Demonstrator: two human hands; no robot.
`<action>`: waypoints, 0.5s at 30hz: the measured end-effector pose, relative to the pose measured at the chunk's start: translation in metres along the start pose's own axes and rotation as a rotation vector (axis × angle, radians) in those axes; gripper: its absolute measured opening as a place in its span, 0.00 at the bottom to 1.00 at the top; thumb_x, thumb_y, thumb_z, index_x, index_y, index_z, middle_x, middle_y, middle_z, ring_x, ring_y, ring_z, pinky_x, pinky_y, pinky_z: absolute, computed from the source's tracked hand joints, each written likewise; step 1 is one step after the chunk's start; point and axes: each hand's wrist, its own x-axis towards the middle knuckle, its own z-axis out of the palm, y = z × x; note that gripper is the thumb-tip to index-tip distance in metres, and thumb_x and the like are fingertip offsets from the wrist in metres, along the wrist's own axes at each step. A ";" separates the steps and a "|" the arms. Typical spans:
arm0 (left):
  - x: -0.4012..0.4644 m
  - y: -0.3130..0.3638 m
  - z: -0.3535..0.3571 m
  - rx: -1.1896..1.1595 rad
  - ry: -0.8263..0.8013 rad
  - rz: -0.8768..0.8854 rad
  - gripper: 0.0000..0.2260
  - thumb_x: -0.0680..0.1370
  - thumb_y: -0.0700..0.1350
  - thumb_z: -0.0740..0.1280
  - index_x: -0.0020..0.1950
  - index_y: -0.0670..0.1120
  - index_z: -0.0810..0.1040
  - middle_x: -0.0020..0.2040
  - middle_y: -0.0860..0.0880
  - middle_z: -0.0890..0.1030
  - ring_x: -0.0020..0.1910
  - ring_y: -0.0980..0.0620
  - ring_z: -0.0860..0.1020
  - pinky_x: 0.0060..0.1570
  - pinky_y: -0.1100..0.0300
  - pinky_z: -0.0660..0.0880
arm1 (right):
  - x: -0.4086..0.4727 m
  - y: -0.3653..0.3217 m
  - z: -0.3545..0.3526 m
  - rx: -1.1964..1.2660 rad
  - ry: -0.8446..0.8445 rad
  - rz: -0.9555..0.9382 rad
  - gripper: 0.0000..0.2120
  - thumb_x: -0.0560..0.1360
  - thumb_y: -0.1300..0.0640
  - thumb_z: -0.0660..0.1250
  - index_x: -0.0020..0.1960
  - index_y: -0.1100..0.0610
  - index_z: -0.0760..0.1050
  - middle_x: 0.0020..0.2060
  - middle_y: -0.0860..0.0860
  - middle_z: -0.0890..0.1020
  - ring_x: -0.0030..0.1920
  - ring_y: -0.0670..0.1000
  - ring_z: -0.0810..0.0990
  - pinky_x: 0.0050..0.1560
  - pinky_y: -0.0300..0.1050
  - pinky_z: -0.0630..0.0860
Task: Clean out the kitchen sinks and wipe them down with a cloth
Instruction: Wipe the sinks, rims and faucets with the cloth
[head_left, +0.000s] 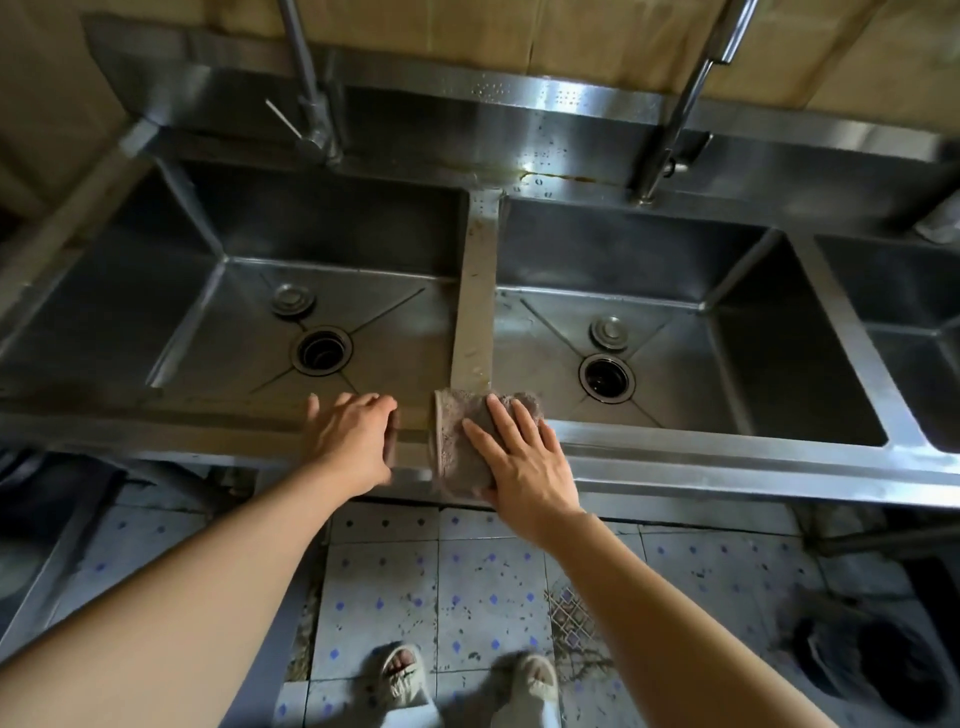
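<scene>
A folded grey-brown cloth lies on the steel front rim, at the foot of the divider between the left sink and the middle sink. My right hand presses flat on the cloth with straight fingers. My left hand rests on the front rim just left of the cloth, fingers bent over the rim's inner edge. Each basin has an open drain and a loose round plug beside it.
Two tall taps rise from the back ledge. A third basin lies at the far right. Tiled floor and my sandalled feet show below the sink unit. A dark bucket-like object sits on the floor at right.
</scene>
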 end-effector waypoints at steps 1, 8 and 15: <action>0.000 0.000 -0.001 0.005 -0.009 -0.003 0.36 0.62 0.54 0.78 0.66 0.53 0.68 0.64 0.54 0.73 0.65 0.49 0.69 0.67 0.44 0.56 | -0.008 0.012 -0.001 -0.013 0.003 0.015 0.36 0.75 0.45 0.64 0.77 0.43 0.49 0.78 0.52 0.46 0.77 0.58 0.46 0.75 0.55 0.46; -0.003 0.004 -0.006 0.008 -0.024 -0.024 0.35 0.62 0.53 0.79 0.66 0.54 0.67 0.64 0.54 0.74 0.64 0.49 0.69 0.65 0.47 0.59 | -0.076 0.114 -0.018 -0.106 -0.049 0.267 0.39 0.74 0.40 0.63 0.77 0.44 0.47 0.78 0.53 0.46 0.77 0.58 0.45 0.75 0.54 0.45; -0.007 0.011 -0.010 -0.023 -0.055 -0.048 0.37 0.65 0.51 0.78 0.69 0.54 0.65 0.68 0.53 0.70 0.67 0.49 0.67 0.66 0.48 0.59 | -0.063 0.098 -0.011 -0.091 -0.040 0.230 0.41 0.72 0.35 0.60 0.78 0.44 0.45 0.78 0.55 0.46 0.77 0.60 0.44 0.74 0.60 0.44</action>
